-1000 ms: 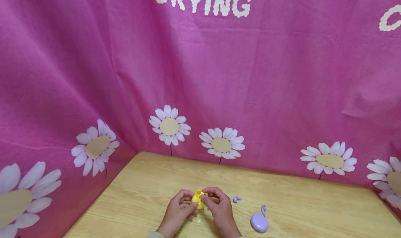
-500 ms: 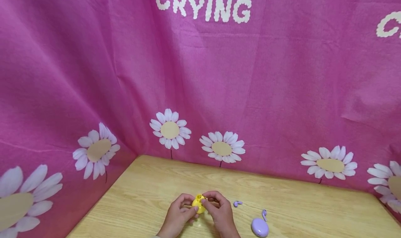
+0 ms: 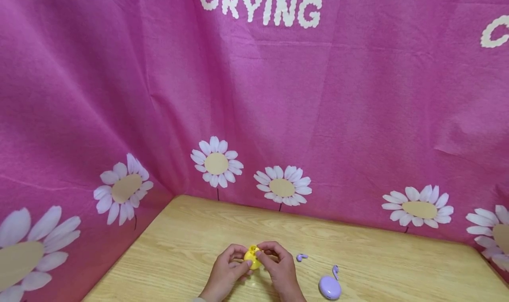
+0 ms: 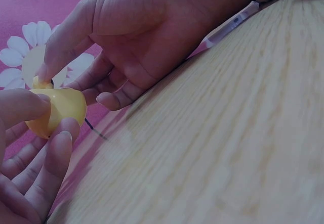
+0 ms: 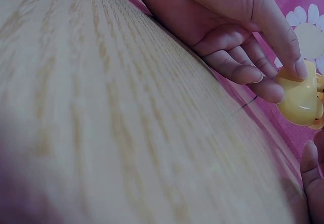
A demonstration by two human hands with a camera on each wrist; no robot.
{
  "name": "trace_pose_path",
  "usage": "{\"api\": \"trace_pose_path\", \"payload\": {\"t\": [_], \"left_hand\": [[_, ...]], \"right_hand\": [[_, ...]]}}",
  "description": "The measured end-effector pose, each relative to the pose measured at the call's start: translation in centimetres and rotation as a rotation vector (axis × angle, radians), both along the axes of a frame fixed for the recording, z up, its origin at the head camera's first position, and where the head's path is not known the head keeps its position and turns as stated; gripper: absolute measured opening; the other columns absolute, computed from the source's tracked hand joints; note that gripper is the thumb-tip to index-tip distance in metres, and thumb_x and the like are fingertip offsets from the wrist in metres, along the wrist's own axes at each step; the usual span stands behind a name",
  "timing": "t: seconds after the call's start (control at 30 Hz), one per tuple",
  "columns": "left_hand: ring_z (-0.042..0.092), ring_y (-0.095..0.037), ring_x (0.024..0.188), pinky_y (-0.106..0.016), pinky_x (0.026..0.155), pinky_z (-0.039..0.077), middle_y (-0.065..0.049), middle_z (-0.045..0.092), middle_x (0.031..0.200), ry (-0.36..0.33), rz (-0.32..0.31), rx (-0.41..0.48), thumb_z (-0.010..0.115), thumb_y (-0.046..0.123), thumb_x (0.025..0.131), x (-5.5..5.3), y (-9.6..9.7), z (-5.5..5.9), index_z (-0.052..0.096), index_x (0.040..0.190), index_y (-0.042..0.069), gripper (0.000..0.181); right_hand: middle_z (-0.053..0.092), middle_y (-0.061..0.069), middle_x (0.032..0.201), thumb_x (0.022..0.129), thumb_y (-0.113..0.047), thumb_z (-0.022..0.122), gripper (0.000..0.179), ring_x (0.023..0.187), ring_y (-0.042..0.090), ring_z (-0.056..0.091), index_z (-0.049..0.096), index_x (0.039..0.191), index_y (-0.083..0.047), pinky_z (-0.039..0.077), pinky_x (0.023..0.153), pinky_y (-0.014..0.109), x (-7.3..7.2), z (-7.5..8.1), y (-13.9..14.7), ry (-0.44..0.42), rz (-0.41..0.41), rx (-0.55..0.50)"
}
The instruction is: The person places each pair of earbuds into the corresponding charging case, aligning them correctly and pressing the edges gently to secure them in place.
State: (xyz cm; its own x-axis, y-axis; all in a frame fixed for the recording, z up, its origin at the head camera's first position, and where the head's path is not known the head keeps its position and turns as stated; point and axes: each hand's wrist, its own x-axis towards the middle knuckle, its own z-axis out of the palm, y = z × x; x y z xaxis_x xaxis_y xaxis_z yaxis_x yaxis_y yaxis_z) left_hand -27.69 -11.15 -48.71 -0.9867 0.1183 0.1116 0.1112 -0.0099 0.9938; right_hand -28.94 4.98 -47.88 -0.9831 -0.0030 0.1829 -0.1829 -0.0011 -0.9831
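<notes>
Between both hands is a small, glossy, rounded yellow object [image 3: 252, 258] with hollows and a raised part at its top; its kind cannot be told. My left hand [image 3: 226, 269] grips its rounded body between thumb and fingers. My right hand [image 3: 280, 269] pinches the upper right part, its thumb over the top. In the left wrist view the yellow body [image 4: 66, 105] hangs above the table, its underside against a fingertip. The right wrist view shows its smooth side [image 5: 297, 100] under a left-hand finger, with small yellow-orange parts at the frame's edge.
Right of the hands, a lilac earbud [image 3: 301, 258] lies on the wooden table [image 3: 199, 222]. Farther right are a second lilac earbud [image 3: 336, 272] and a round lilac case [image 3: 330, 287]. A pink cloth [image 3: 278, 94] with daisies and white letters rises behind and at the left.
The head view has tilted slightly, shifting everything down a little. Both hands keep their hold on the yellow object, with hardly any visible movement; the lilac things lie as before.
</notes>
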Motion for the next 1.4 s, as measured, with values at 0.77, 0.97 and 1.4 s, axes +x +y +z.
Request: {"api": "trace_pose_path", "payload": {"t": [0.77,0.97,1.4], "left_hand": [[0.068,-0.023,0.078,-0.027,0.061,0.056,-0.008,0.063,0.099,-0.021,0.013,-0.016,0.07,0.011,0.088,0.42,0.06,0.07,0.056,0.114,0.0,0.031],[0.068,-0.021,0.077,-0.026,0.06,0.055,-0.007,0.063,0.098,-0.025,0.025,-0.01,0.071,0.012,0.088,0.44,0.09,0.37,0.056,0.114,0.0,0.033],[0.068,-0.02,0.077,-0.028,0.063,0.056,-0.007,0.063,0.098,-0.034,0.042,-0.009,0.074,0.016,0.086,0.35,0.38,0.52,0.057,0.111,0.002,0.034]], "right_hand": [[0.066,0.008,0.1,0.082,-0.02,0.077,0.025,0.092,0.019,0.058,0.068,0.1,-0.005,0.049,0.072,0.025,0.11,-0.22,0.0,-0.044,-0.01,0.0],[0.066,0.009,0.101,0.082,-0.021,0.077,0.026,0.092,0.019,0.059,0.068,0.1,-0.004,0.049,0.073,0.025,-0.02,-0.22,-0.03,-0.035,-0.001,-0.011],[0.067,0.007,0.1,0.084,-0.019,0.075,0.022,0.092,0.016,0.059,0.069,0.101,-0.006,0.049,0.071,0.022,0.07,0.1,0.05,-0.033,-0.016,0.003]]}}
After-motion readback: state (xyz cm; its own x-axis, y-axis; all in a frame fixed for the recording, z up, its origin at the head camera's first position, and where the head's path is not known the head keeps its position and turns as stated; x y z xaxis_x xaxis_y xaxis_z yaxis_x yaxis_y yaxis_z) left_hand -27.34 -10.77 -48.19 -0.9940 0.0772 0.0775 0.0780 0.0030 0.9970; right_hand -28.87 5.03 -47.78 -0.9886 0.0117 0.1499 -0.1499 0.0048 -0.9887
